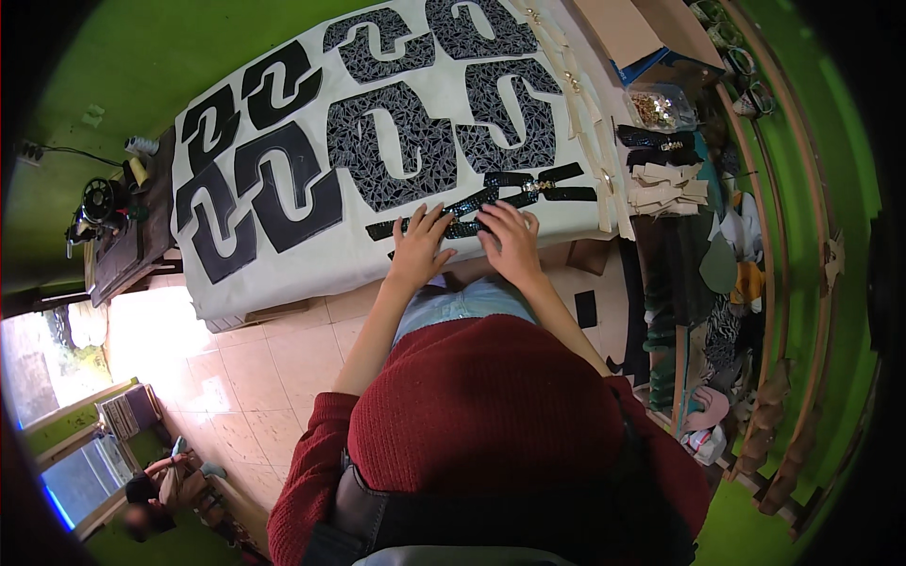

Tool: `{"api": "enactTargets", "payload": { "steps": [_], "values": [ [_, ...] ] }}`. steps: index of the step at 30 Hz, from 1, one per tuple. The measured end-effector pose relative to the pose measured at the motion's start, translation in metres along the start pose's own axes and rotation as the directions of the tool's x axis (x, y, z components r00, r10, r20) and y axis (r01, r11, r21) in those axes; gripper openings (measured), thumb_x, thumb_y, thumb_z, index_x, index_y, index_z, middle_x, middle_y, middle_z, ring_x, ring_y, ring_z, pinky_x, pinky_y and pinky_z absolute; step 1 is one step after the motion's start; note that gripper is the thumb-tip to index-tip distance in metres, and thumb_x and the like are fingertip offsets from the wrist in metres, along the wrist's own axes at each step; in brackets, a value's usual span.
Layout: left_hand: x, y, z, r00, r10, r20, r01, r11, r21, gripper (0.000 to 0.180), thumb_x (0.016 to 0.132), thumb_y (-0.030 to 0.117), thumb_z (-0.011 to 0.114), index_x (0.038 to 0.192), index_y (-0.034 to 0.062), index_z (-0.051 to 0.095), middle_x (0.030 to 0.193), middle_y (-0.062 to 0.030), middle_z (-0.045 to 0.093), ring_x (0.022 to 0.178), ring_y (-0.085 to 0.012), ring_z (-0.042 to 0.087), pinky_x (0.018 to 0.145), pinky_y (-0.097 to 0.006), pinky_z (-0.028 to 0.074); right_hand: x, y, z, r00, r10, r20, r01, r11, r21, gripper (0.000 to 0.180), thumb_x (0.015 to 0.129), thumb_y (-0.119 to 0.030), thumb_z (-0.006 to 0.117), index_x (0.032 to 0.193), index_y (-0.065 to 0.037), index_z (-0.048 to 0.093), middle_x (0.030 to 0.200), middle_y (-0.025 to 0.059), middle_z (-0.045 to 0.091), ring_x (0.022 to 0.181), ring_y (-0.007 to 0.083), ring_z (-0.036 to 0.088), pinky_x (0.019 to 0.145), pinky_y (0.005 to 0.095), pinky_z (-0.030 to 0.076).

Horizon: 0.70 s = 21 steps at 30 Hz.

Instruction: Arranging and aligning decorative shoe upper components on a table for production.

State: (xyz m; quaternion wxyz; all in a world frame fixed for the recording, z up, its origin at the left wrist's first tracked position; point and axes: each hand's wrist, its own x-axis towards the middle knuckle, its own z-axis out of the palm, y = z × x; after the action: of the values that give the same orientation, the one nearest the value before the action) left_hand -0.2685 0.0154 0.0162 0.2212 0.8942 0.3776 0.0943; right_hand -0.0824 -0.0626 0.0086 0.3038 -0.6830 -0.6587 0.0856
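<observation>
Both hands rest at the near edge of a table covered in pale sheeting, over dark, shiny textured strips (486, 196) that cross each other. My left hand (420, 253) lies on the left part of the strips, its fingers spread. My right hand (512, 247) is just beside it, fingers apart and slightly bent, fingertips touching the strips. Further right, a strip set with a gold-coloured ornament (539, 186) splits into two ends. Parts of the strips are hidden under my fingers.
Patterned curved cut pieces (377, 156) and plain black ones (300, 193) cover the table (283, 288). Pale straps with gold ornaments (573, 85) line its right edge. Beyond stand a tub of small metal parts (659, 107), stacked beige bows (668, 189) and a cardboard box (642, 33). A sewing machine (99, 203) is left.
</observation>
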Motion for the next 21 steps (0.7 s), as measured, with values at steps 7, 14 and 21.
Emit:
{"api": "enactTargets", "payload": {
  "steps": [7,14,21],
  "values": [
    [0.000,-0.004,-0.006,1.000,0.017,-0.002,-0.018,1.000,-0.012,0.060,0.075,0.034,0.070,0.129,0.0183,0.049,0.137,-0.0057,0.044,0.129,-0.0271,0.037,0.102,-0.057,0.019,-0.002,0.041,-0.002,0.975,0.220,0.037,-0.201,0.939,-0.280,0.045,0.091,-0.028,0.050,0.135,-0.022,0.044,0.146,0.0111,0.034,0.137,0.0350,0.024,0.104,0.0618,0.016],
    [0.006,-0.003,-0.014,0.995,-0.055,-0.085,0.048,0.995,-0.087,0.042,0.070,0.028,0.075,0.105,0.0136,0.055,0.122,-0.0068,0.054,0.110,-0.0248,0.050,0.086,-0.049,0.031,-0.005,0.043,0.002,0.975,0.220,0.016,-0.205,0.934,-0.294,0.045,0.091,-0.028,0.050,0.135,-0.022,0.045,0.146,0.0105,0.034,0.137,0.0336,0.023,0.105,0.0608,0.015],
    [0.017,-0.009,-0.038,0.980,-0.195,0.045,0.200,0.955,-0.221,0.058,0.065,0.025,0.080,0.109,0.0121,0.045,0.089,-0.0118,0.065,0.081,-0.0312,0.062,0.082,-0.044,0.035,-0.005,0.043,-0.002,0.978,0.210,0.003,-0.202,0.946,-0.255,0.045,0.091,-0.029,0.050,0.135,-0.023,0.046,0.145,0.0090,0.035,0.137,0.0312,0.024,0.106,0.0583,0.015]
  ]
}}
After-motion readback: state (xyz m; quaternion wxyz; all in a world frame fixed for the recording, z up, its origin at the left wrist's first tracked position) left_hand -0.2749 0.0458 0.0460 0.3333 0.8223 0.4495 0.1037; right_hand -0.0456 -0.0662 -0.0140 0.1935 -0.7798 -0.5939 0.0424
